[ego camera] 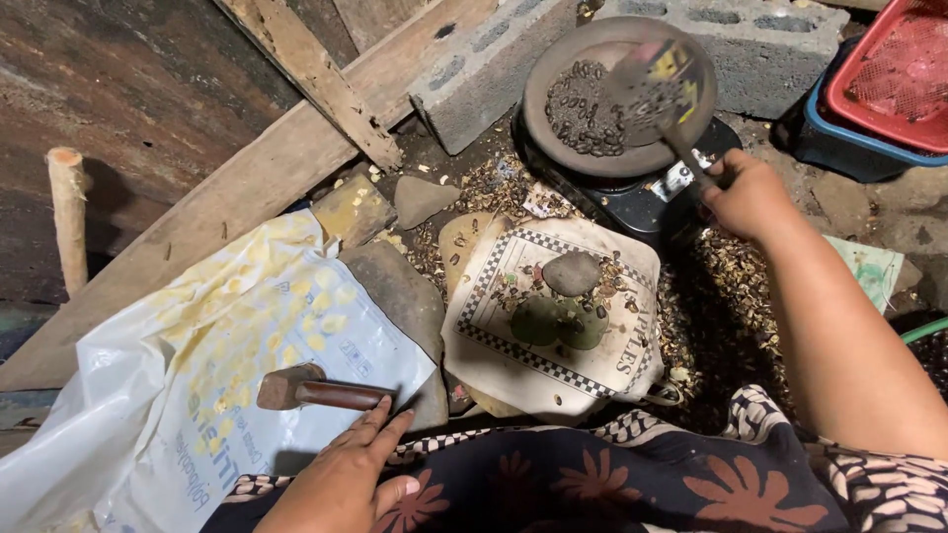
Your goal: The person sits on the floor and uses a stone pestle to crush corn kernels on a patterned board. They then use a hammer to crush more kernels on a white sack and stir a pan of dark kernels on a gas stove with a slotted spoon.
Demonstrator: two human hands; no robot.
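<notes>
Right hand [752,197]: fingers curled shut around the thin handle of a spatula [660,81], arm reaching in from the lower right.
Spatula: its flat blade is blurred, raised over the right half of the pan and carrying some dark seeds.
Pan [553,138]: round, shallow and dark, sitting on a black burner [642,202]; a heap of dark roasted seeds [583,109] lies left of the blade.
Left hand [346,479]: fingers stretched out and close together, holding nothing; the fingertips touch the near end of the wooden handle of a hammer-like tool [316,390].
Tool: it lies flat on a white and yellow plastic sack [188,395], head pointing left.
Cloth mat [612,345]: pale with a checkered border, between the 2 hands; on it lie 1 grey stone [572,272], 2 round green patches and scattered shells.
Flat slab [400,296]: dark stone, between the sack and the mat.
Ground: shell scraps [721,296] are thick around the burner and the mat.
Behind: a grey concrete block [760,44] beside the pan, wooden planks [296,148] to the left, a red basket [894,74] at the upper right.
</notes>
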